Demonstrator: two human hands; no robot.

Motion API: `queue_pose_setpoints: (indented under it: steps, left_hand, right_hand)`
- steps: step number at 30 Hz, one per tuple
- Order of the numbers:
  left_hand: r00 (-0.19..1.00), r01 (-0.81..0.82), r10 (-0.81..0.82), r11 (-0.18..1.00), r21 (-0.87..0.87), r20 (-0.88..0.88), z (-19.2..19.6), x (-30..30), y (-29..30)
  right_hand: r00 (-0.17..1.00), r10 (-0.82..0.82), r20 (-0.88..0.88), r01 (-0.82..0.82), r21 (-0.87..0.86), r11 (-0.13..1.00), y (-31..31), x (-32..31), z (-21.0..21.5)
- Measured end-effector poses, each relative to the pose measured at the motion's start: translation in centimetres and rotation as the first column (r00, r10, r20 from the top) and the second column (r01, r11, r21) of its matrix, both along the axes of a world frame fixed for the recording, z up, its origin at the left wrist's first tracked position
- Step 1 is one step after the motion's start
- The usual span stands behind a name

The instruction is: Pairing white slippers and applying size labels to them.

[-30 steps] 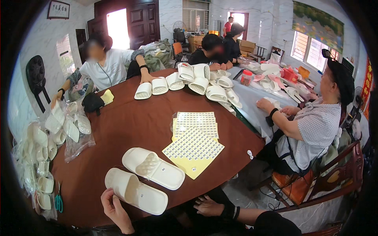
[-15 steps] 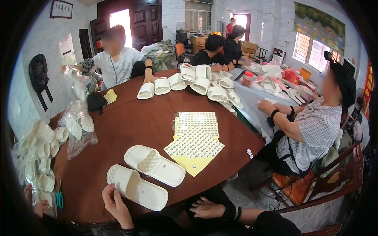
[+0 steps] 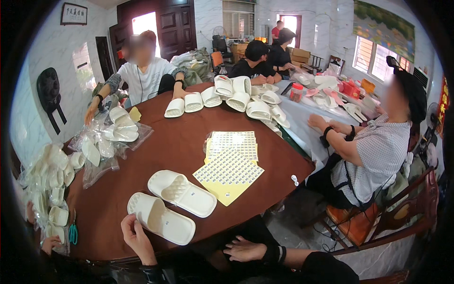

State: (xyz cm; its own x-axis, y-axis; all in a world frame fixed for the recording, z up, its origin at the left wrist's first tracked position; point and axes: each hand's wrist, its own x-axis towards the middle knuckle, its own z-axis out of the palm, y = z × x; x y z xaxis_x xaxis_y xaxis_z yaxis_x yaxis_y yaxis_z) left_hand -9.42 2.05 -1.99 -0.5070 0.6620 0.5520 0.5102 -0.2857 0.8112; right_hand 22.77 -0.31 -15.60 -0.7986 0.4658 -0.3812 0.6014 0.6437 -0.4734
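A pair of cream slide slippers lies side by side on the brown-covered table in front of me, each with a small round sticker on its insole. My left hand (image 3: 137,239) is at the toe end of the nearer slipper (image 3: 172,225), fingers curled and closed at its rim. Just behind it lies the other slipper (image 3: 196,199), untouched. My right hand (image 3: 245,249) rests low over my lap, below the table edge, fingers spread and holding nothing. Right of the slippers lies a yellow-backed sticker sheet (image 3: 227,173), overlapping another sheet (image 3: 234,142).
White slippers (image 3: 239,102) stand heaped along the far edge. Bagged slippers (image 3: 52,175) pile up at left, beside teal scissors (image 3: 73,232). Another person's hand (image 3: 49,244) shows at lower left. A person (image 3: 146,71) sits opposite; another (image 3: 373,146) sits at right.
The person opposite has set a clear bag of slippers down on the table and drawn that arm back. My view has shifted slightly; my hands stay in about the same places.
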Motion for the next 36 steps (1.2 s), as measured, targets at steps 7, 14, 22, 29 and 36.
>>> queue_pose_setpoints:
  steps: [7, 14, 22, 29, 36]
  left_hand:
    - [0.999, -0.003, 0.003, 1.000, 0.009, -0.043, -0.3, -0.1, 0.4]
    - [0.990, -0.015, 0.020, 0.999, 0.041, -0.138, -0.5, -0.4, 0.7]
    - [0.991, -0.002, 0.010, 0.998, 0.065, -0.131, -0.3, -0.2, 0.6]
    - [0.991, 0.018, -0.009, 0.998, 0.063, -0.133, -0.1, -0.2, 0.4]
    - [0.987, 0.131, -0.124, 0.989, -0.061, 0.102, 0.8, -0.7, 1.0]
  right_hand:
    - [1.000, -0.016, 0.027, 0.016, 0.010, 1.000, -0.5, 0.2, 1.5]
    - [1.000, 0.008, -0.009, -0.007, 0.031, 0.999, -0.7, 0.3, 3.1]
    - [0.991, 0.010, -0.132, -0.003, 0.054, 0.999, -0.4, 2.1, 8.6]
    - [0.873, 0.109, -0.475, -0.096, 0.051, 0.994, 1.5, 4.7, 18.1]
    - [0.675, -0.025, -0.737, 0.200, 0.150, 0.968, 3.4, 5.2, 27.9]
